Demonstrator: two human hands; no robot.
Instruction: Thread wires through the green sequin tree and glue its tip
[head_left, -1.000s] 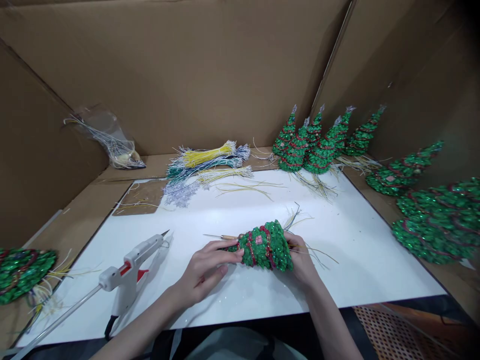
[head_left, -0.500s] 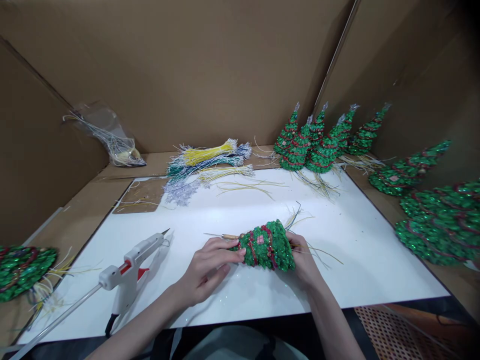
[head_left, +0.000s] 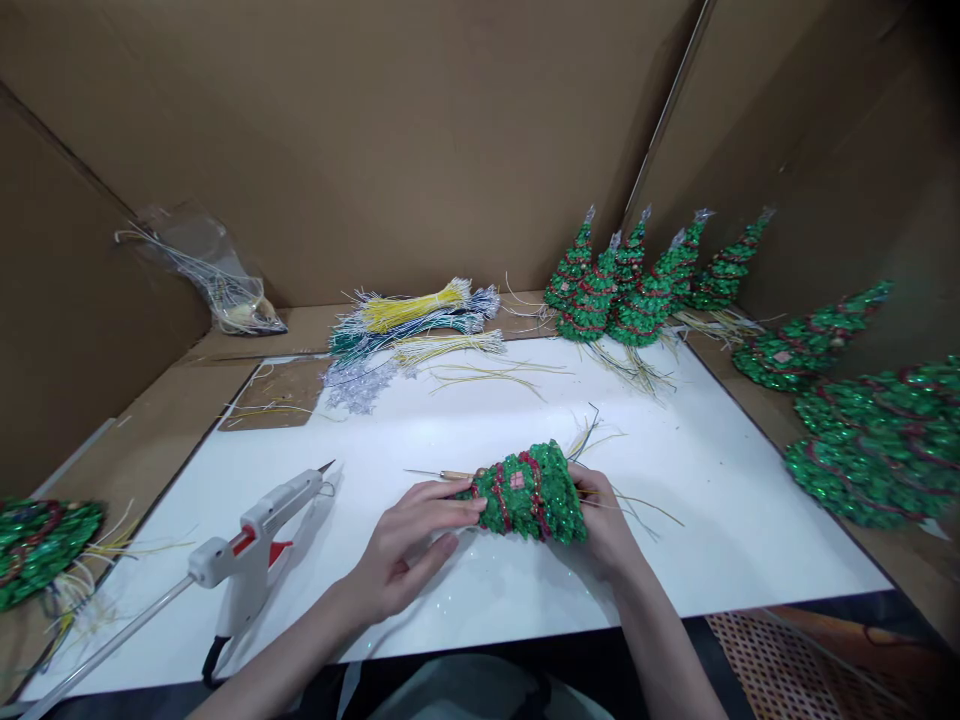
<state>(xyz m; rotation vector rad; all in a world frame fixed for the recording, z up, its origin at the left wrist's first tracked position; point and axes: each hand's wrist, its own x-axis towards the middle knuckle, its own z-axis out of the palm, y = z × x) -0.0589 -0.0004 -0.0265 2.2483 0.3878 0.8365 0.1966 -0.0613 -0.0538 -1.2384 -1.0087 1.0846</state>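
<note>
A small green tinsel tree [head_left: 529, 492] with red garlands and a pink square lies on its side over the white board [head_left: 450, 590]. My left hand [head_left: 420, 535] rests its fingers on the narrow end of the tree, the thumb apart below. My right hand [head_left: 600, 520] is at the wide base, its fingers partly hidden inside or behind it. Yellow and dark wires [head_left: 637, 500] stick out past the base. Behind the tree's narrow end lies a thin pointed tool with a wooden handle [head_left: 454, 475].
A white glue gun [head_left: 259, 540] stands at the left. Wire bundles [head_left: 420, 315] and clear pieces [head_left: 360, 385] lie at the back. Several finished-looking trees [head_left: 649, 300] stand back right; more lie right and one far left [head_left: 45, 545]. A plastic bag [head_left: 240, 300] leans back left.
The view has shifted slightly, so things sit a little further left. Both hands keep nearly the same hold on the tree.
</note>
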